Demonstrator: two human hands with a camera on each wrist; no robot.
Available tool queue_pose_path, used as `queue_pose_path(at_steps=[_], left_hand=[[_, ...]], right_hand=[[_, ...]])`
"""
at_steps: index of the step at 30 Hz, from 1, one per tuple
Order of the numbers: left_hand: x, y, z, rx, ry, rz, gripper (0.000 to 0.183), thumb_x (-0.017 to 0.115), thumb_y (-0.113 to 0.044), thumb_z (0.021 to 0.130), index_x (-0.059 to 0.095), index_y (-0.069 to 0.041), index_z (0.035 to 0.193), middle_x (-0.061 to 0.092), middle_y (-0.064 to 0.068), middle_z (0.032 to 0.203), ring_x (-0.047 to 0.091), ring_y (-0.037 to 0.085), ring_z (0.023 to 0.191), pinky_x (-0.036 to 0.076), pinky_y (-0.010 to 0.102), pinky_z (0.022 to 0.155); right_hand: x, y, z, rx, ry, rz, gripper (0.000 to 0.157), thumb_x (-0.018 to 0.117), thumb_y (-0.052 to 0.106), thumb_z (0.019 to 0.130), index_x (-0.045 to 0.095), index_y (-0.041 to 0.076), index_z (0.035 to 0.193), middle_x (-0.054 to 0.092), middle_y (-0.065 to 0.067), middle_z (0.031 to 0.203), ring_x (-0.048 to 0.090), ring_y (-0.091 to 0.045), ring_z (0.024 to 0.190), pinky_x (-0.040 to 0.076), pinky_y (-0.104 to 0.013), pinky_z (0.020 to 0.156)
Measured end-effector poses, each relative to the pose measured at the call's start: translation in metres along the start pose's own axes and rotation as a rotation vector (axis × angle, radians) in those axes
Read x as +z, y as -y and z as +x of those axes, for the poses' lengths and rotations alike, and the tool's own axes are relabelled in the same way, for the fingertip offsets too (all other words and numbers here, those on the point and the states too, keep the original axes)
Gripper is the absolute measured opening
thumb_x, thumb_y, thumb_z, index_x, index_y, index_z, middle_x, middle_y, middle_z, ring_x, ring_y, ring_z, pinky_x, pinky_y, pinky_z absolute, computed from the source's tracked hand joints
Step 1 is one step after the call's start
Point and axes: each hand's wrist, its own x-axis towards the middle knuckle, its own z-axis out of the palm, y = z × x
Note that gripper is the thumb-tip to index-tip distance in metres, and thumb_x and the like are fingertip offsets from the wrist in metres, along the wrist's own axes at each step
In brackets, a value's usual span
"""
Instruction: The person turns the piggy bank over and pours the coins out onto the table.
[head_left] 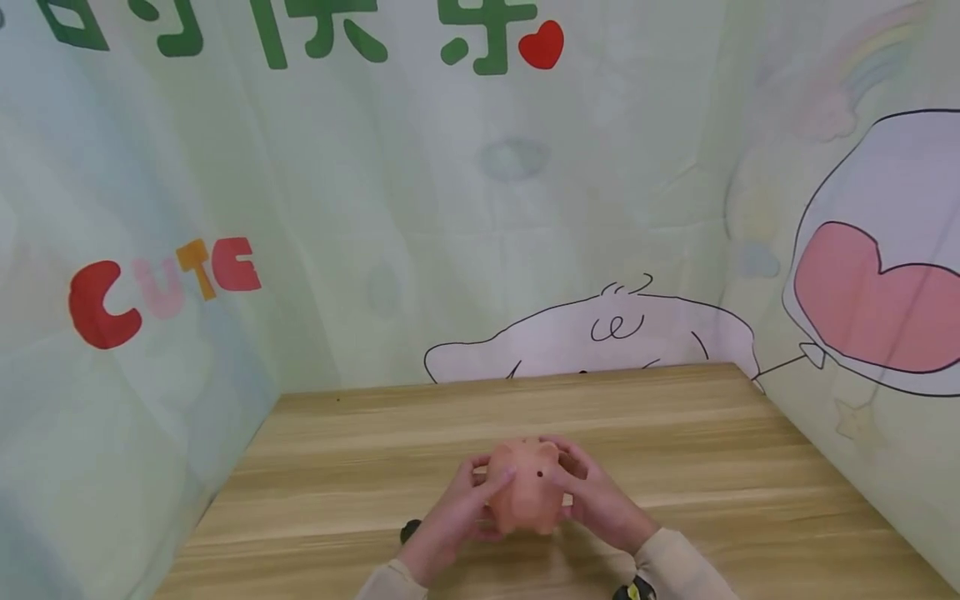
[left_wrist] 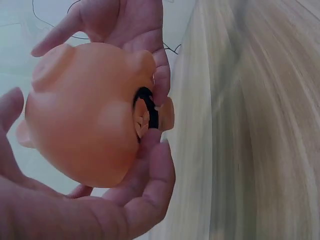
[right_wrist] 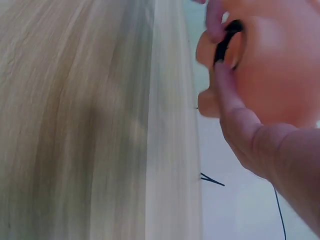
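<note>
A pink piggy bank (head_left: 527, 496) is held just above the wooden table, its snout toward the head camera. My left hand (head_left: 457, 507) grips its left side, thumb on the face near an eye. On the other side my right hand (head_left: 602, 502) holds it the same way, with fingers behind an ear. A black ring-shaped piece (left_wrist: 153, 118) sits at a round opening in the underside, and fingertips of both hands touch it in the left wrist view. Whether that piece is seated or partly out I cannot tell.
The wooden table (head_left: 360, 467) spreads around the hands. A pale printed curtain (head_left: 360, 217) stands behind it and along both sides. Dark bands (head_left: 636, 588) are at both wrists.
</note>
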Motion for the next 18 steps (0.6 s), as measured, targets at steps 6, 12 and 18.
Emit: queue_pose_path(at_steps=[6,12,18], left_hand=[[0.0012,0.0009,0.0007,0.013,0.003,-0.042,0.082,0.069,-0.041,0.093,0.021,-0.003,0.148,0.033,0.025,0.145,0.059,0.031,0.106,0.056,0.049,0.079],[0.0045,0.0006,0.0024,0.072,0.054,-0.207,0.08,0.072,-0.02,0.091,0.02,-0.005,0.149,0.022,0.024,0.15,0.058,0.037,0.106,0.056,0.055,0.075],[0.0026,0.0051,0.0002,0.116,0.063,-0.282,0.076,0.071,0.0,0.088,0.023,-0.005,0.148,0.016,0.024,0.151,0.057,0.041,0.106,0.056,0.057,0.072]], right_hand=[[0.0023,0.0034,0.0008,0.005,-0.038,0.014,0.066,0.061,0.015,0.098,0.025,-0.001,0.152,0.03,-0.018,0.15,0.049,-0.021,0.119,0.051,-0.039,0.087],[0.0009,0.0058,0.0003,-0.003,-0.025,0.027,0.072,0.064,0.012,0.094,0.024,-0.008,0.151,0.043,-0.018,0.141,0.052,-0.021,0.117,0.046,-0.036,0.096],[-0.0003,0.0046,-0.0032,0.059,0.025,0.037,0.07,0.066,0.014,0.094,0.03,-0.004,0.15,0.046,-0.015,0.138,0.052,-0.024,0.117,0.049,-0.042,0.093]])
